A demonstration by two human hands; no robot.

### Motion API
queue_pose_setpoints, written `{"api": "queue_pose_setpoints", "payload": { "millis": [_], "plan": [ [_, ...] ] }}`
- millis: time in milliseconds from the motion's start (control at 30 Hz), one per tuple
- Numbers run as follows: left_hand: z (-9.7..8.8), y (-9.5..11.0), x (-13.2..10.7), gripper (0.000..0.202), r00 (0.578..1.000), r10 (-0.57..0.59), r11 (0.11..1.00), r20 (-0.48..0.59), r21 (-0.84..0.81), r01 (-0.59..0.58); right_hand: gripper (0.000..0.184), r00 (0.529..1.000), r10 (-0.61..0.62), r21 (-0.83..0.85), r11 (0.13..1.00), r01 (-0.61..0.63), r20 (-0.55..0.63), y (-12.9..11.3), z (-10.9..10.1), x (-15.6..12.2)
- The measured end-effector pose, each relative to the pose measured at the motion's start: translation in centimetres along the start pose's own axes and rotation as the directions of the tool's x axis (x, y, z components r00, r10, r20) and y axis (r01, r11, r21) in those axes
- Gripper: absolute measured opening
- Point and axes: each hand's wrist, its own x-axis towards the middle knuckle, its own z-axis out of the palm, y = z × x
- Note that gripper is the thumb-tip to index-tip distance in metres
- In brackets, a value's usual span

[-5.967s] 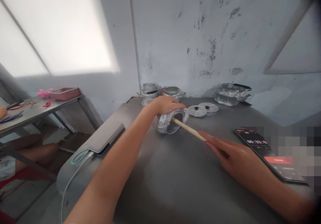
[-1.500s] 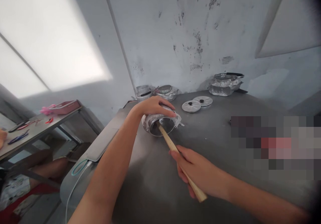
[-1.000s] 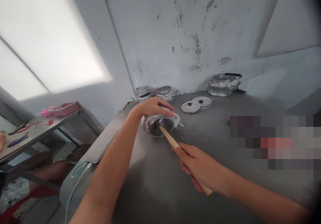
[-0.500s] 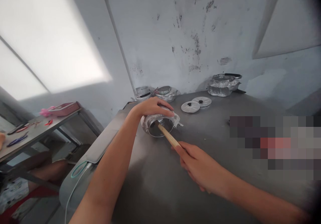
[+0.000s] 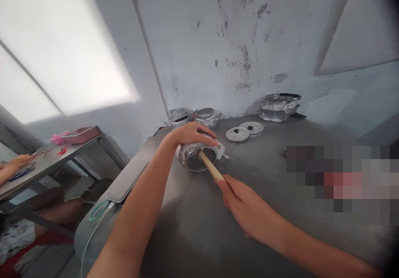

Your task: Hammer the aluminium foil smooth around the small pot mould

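Observation:
A silvery metal pot [image 5: 192,161], partly wrapped in crinkled clear plastic, lies tipped on its side with its round mouth facing me. My left hand [image 5: 195,134] is curved over its top and holds it against the table. My right hand [image 5: 237,197] is wrapped round the light wooden handle [image 5: 211,166] of a tool. The tool's far end reaches into the pot's mouth, where its head is hidden. Two round lids [image 5: 237,134] with black knobs lie just beyond the pot, overlapping each other.
Plastic-wrapped pots stand along the wall at the back left [image 5: 207,116] and back right [image 5: 278,107]. A flat grey device [image 5: 129,182] with a cable lies at the left table edge. Another person's hand [image 5: 21,160] is at the side table, near a pink basket [image 5: 82,134].
The wooden-handled tool has shifted slightly right inside the pot's mouth, and its dark end no longer shows. My left hand stays on the pot. The other person's hand has reached further in.

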Motion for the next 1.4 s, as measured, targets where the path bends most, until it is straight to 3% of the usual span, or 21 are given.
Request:
{"api": "queue_pose_setpoints", "payload": {
  "millis": [67,233,433,567,700,800,933,1167,1400],
  "plan": [
    [0.0,0.0,0.0,0.043,1.0,0.0,1.0,0.005,-0.007,0.0,0.04,0.999,-0.033,-0.032,0.999,0.033,-0.025,0.0,0.2,0.1],
    [-0.1,0.0,0.0,0.041,1.0,0.005,1.0,0.003,-0.025,-0.004,0.036,0.989,0.091,-0.045,0.995,-0.086,0.118,-0.4,-0.1,0.2],
    [-0.1,-0.2,0.0,0.042,1.0,0.023,1.0,-0.005,-0.009,-0.023,0.031,0.993,0.088,0.089,0.991,-0.095,0.084,-1.3,-1.0,1.0],
    [-0.1,-0.3,-0.1,0.045,1.0,-0.003,1.0,-0.011,-0.024,0.003,0.033,0.995,0.074,0.088,0.993,-0.079,0.061,-1.1,-0.5,1.5],
    [-0.2,-0.2,-0.1,0.043,1.0,-0.008,0.999,-0.014,-0.041,0.007,0.032,0.989,0.09,0.026,0.995,-0.094,0.113,-0.8,-0.1,1.3],
    [-0.1,-0.1,-0.1,0.043,1.0,-0.004,0.999,-0.017,-0.041,0.004,0.032,0.978,0.171,0.035,0.984,-0.176,0.118,-1.2,-0.3,1.1],
    [-0.2,-0.2,-0.2,0.043,1.0,-0.004,0.999,-0.011,-0.047,0.004,0.038,0.995,0.101,0.063,0.993,-0.102,0.017,-1.0,0.1,0.8],
    [-0.3,-0.3,-0.2,0.039,0.999,0.03,0.997,0.016,-0.065,-0.029,0.038,0.985,0.135,-0.113,0.986,-0.123,0.108,-0.5,0.3,0.6],
    [-0.2,-0.1,0.0,0.04,1.0,0.021,1.0,0.01,-0.012,-0.021,0.041,0.999,0.042,-0.053,0.998,-0.041,0.01,-0.1,0.8,0.7]
  ]
}}
